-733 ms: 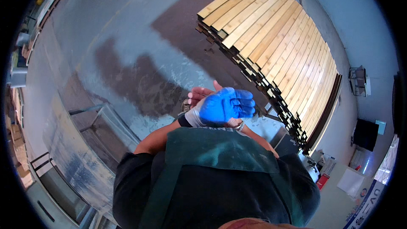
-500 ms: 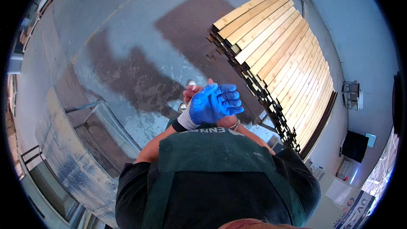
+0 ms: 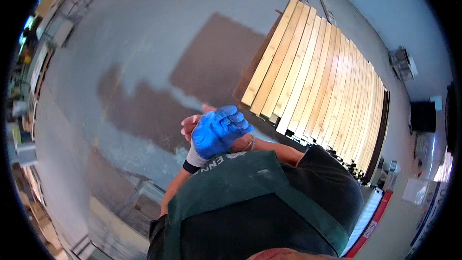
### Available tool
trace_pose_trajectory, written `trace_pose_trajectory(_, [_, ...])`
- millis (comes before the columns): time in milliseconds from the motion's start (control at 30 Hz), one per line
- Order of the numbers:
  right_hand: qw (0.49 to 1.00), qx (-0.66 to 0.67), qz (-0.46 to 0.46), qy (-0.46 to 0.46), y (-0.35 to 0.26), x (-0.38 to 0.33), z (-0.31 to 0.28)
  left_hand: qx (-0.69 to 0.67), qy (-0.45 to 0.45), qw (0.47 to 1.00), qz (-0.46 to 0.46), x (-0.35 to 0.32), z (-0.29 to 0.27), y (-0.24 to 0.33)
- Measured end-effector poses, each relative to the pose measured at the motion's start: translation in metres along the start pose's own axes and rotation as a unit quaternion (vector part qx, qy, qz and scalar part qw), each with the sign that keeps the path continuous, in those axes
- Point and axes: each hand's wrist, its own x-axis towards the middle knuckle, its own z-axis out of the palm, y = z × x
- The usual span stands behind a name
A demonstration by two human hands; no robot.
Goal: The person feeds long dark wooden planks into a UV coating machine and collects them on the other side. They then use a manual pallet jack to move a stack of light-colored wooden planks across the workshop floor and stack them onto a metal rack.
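Observation:
My left hand [image 3: 219, 132] wears a blue-coated work glove with a pale grey cuff [image 3: 196, 158]. Its fingers stretch loosely to the right, slightly bent, and the blue coated side faces up with nothing lying on it. Behind the glove, my bare right hand [image 3: 191, 124] is pressed against it; its curled fingers show past the glove's left side. The glove hides most of that palm. A bracelet [image 3: 250, 143] circles my right wrist. Both hands are together in front of my dark green apron [image 3: 226, 183].
Right of my hands stands a stack of long, pale wooden slats [image 3: 317, 82], its near ends uneven. A metal-framed stand [image 3: 139, 195] is at lower left. Grey floor [image 3: 144, 29] spreads ahead, with dark shadows on it. A black box [image 3: 423, 116] sits by the right wall.
My view and body have turned, and the joined hands now appear farther left. The slat stack shows more from above. The right hand stays against the glove.

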Motion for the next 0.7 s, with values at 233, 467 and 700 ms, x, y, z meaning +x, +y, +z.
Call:
trace_pose_trajectory(233, [0.978, -0.064, -0.160, 0.114, -0.071, 0.037, -0.011, 0.024, -0.022, 0.996, -0.088, 0.080, -0.002, 0.070])
trace_pose_trajectory(467, [0.907, -0.065, -0.333, 0.248, -0.146, 0.062, -0.062, 0.112, 0.092, 0.970, -0.194, 0.155, -0.020, 0.154])
trace_pose_trajectory(700, [0.737, 0.106, -0.575, 0.341, -0.232, 0.048, -0.092, 0.321, -0.026, 0.905, -0.276, 0.272, 0.010, 0.288])
